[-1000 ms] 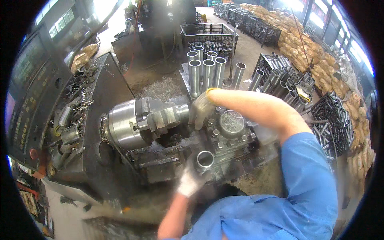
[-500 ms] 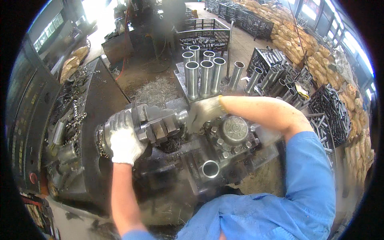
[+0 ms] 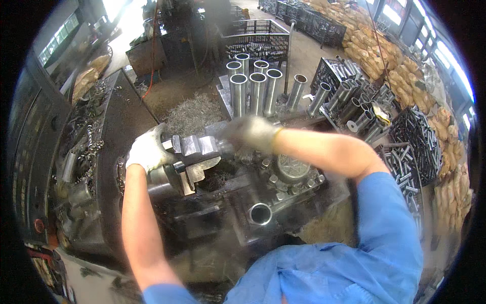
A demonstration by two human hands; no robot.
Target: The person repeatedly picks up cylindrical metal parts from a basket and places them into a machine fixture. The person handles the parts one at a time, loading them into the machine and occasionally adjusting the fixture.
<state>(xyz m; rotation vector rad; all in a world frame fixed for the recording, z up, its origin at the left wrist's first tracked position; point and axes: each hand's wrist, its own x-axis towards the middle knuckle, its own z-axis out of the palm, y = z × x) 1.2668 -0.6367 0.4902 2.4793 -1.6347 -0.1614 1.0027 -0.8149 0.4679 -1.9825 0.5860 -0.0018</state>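
Observation:
My left hand (image 3: 148, 150), in a whitish work glove, grips the far edge of the lathe chuck (image 3: 164, 181), fingers curled over it. The chuck's stepped jaws (image 3: 191, 147) stand out to the right. A short bright metal end (image 3: 225, 147) shows between the jaws and my right hand (image 3: 255, 134). That gloved hand is smeared by motion, so its fingers and anything in them cannot be made out. Below my right forearm sits the tool post (image 3: 293, 169) with its round cap and several bolts. A metal tube (image 3: 260, 214) stands on end near it.
Several steel tubes (image 3: 257, 93) stand upright on a ledge beyond my right hand. More tubes (image 3: 354, 104) and crates of metal parts (image 3: 415, 144) lie to the right. Metal shavings (image 3: 195, 115) heap behind the chuck. The lathe's headstock (image 3: 109, 167) rises at left.
The chuck has turned, and its jaws lie at a different angle. My left hand has moved away from me and slightly left with its rim. My right hand remains by the jaws, still blurred.

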